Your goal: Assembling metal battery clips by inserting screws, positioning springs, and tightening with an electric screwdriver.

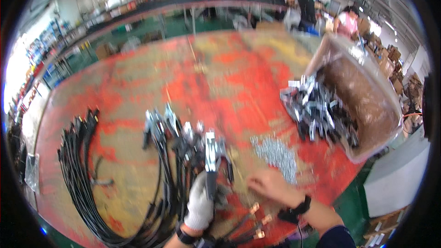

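Observation:
My left hand (200, 204), in a white knitted glove, is closed around a metal clamp with a black grip (211, 167); its shiny jaw end points away from me. To its right, my bare right hand (266, 185) hovers over the table with the fingers drawn together; whatever they may hold is too small and blurred to make out. Just beyond that hand lies a pile of small silvery screws or pins (278, 156). Black cables with metal clamps on their ends (161, 133) lie beside and partly behind my left hand.
A bundle of black cables (76, 165) curves along the left of the red, worn table (138, 78). At the right, a plastic-lined carton (372, 105) lies tipped, with many loose clamps (317, 110) at its mouth. Copper-coloured cable ends (261, 234) sit near me. People stand farther back.

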`<action>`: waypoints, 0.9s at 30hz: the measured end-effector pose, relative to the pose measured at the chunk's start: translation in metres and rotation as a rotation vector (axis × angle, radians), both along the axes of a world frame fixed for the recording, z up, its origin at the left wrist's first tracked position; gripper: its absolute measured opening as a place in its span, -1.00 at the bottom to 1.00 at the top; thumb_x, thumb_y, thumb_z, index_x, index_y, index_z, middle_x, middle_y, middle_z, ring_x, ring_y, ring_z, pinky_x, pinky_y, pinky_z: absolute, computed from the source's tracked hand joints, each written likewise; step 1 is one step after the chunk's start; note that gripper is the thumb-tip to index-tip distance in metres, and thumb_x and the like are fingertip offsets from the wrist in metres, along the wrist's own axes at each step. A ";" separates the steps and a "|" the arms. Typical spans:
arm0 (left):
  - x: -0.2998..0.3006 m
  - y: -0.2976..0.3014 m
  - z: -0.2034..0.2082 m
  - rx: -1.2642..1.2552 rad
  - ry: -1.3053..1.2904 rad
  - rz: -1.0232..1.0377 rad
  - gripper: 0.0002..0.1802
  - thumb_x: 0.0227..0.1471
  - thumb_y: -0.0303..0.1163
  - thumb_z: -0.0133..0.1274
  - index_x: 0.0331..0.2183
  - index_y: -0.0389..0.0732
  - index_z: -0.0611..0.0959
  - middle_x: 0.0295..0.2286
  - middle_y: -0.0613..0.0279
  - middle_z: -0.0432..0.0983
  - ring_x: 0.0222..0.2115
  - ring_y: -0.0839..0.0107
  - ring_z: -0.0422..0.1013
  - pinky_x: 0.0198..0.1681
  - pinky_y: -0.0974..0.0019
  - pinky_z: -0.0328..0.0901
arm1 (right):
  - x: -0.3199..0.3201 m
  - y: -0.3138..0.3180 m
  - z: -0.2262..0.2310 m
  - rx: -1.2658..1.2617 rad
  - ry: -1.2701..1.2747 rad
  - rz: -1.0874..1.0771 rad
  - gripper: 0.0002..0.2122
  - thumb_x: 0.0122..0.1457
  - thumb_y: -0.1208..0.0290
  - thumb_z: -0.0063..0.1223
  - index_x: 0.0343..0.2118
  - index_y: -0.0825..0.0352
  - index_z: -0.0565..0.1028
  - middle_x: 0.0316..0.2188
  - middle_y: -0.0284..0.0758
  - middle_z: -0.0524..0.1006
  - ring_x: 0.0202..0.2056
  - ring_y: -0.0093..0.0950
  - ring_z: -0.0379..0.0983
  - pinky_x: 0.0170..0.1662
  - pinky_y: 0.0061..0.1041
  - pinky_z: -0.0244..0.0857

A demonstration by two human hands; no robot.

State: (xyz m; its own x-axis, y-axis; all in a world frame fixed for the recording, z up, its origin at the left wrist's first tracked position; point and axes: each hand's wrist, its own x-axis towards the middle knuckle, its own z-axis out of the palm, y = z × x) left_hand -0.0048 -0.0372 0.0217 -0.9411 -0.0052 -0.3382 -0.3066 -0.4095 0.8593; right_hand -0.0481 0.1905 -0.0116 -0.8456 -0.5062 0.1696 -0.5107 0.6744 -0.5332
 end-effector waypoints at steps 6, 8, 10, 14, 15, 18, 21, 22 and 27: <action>-0.009 -0.005 -0.019 0.057 -0.045 -0.155 -0.57 0.23 -0.24 -0.20 0.05 -0.27 0.30 -0.41 0.14 0.53 -0.60 0.55 0.44 -0.61 0.55 0.31 | -0.012 0.016 -0.003 0.040 0.018 -0.058 -0.90 0.05 0.35 0.16 -0.39 0.22 0.58 -0.50 -0.34 0.53 -0.45 -0.36 0.47 -0.39 -0.43 0.33; -0.008 -0.006 -0.018 0.012 -0.042 -0.166 -0.56 0.23 -0.22 -0.19 0.05 -0.28 0.30 -0.43 0.14 0.53 -0.59 0.55 0.45 -0.63 0.56 0.30 | -0.010 0.013 -0.011 0.055 0.020 -0.027 -0.90 0.04 0.35 0.18 -0.40 0.22 0.59 -0.50 -0.36 0.52 -0.45 -0.38 0.47 -0.39 -0.43 0.33; -0.004 -0.006 -0.020 -0.007 -0.053 -0.166 -0.56 0.23 -0.19 -0.19 0.04 -0.26 0.31 -0.43 0.16 0.53 -0.60 0.56 0.44 -0.64 0.58 0.29 | -0.006 0.003 -0.015 -0.015 0.029 0.054 -0.90 0.04 0.34 0.17 -0.39 0.21 0.58 -0.50 -0.37 0.52 -0.45 -0.37 0.47 -0.38 -0.42 0.33; -0.001 -0.006 -0.016 0.003 -0.059 -0.147 -0.55 0.23 -0.15 -0.18 0.03 -0.23 0.33 -0.45 0.19 0.52 -0.62 0.58 0.42 -0.65 0.59 0.28 | -0.005 -0.026 -0.013 0.010 -0.008 0.124 -0.89 0.05 0.34 0.17 -0.36 0.20 0.58 -0.49 -0.39 0.51 -0.43 -0.36 0.47 -0.36 -0.41 0.34; -0.001 -0.006 -0.015 0.000 -0.072 -0.128 -0.55 0.23 -0.15 -0.17 0.04 -0.22 0.32 -0.45 0.18 0.52 -0.62 0.58 0.42 -0.65 0.59 0.28 | -0.008 -0.032 -0.014 0.000 0.004 0.140 -0.89 0.04 0.35 0.16 -0.35 0.20 0.57 -0.47 -0.40 0.50 -0.41 -0.36 0.46 -0.35 -0.42 0.33; -0.001 -0.008 -0.020 0.012 -0.089 -0.115 -0.55 0.23 -0.17 -0.18 0.05 -0.22 0.31 -0.45 0.17 0.52 -0.61 0.58 0.42 -0.64 0.58 0.28 | -0.014 -0.044 -0.017 0.070 0.087 0.163 -0.89 0.03 0.36 0.16 -0.37 0.18 0.55 -0.45 -0.43 0.46 -0.38 -0.39 0.43 -0.34 -0.43 0.32; -0.002 -0.009 -0.018 0.007 -0.095 -0.122 -0.56 0.23 -0.22 -0.20 0.07 -0.23 0.28 -0.43 0.16 0.52 -0.60 0.57 0.43 -0.63 0.57 0.29 | -0.016 -0.051 -0.023 0.240 0.215 0.173 -0.91 -0.02 0.35 0.16 -0.41 0.15 0.53 -0.47 -0.46 0.42 -0.38 -0.44 0.40 -0.35 -0.46 0.28; -0.003 -0.008 -0.016 -0.014 -0.100 -0.126 -0.56 0.24 -0.25 -0.22 0.08 -0.23 0.26 -0.42 0.15 0.52 -0.60 0.56 0.43 -0.62 0.57 0.29 | -0.016 -0.052 -0.025 0.327 0.266 0.172 -0.91 -0.04 0.35 0.16 -0.44 0.14 0.52 -0.48 -0.47 0.40 -0.38 -0.47 0.39 -0.36 -0.48 0.26; -0.005 -0.005 -0.017 0.045 -0.130 -0.173 -0.60 0.25 -0.34 -0.24 0.08 -0.25 0.27 -0.42 0.16 0.52 -0.60 0.56 0.42 -0.61 0.53 0.30 | -0.021 -0.056 -0.025 0.338 0.302 0.194 -0.95 -0.08 0.36 0.07 -0.51 0.14 0.48 -0.49 -0.47 0.36 -0.37 -0.50 0.37 -0.37 -0.49 0.23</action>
State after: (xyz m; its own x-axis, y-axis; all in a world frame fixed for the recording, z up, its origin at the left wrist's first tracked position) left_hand -0.0097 -0.0421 0.0047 -0.8749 0.1704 -0.4533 -0.4829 -0.3782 0.7898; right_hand -0.0690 0.1347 -0.0364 -0.6682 -0.7188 0.1918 -0.7424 0.6609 -0.1095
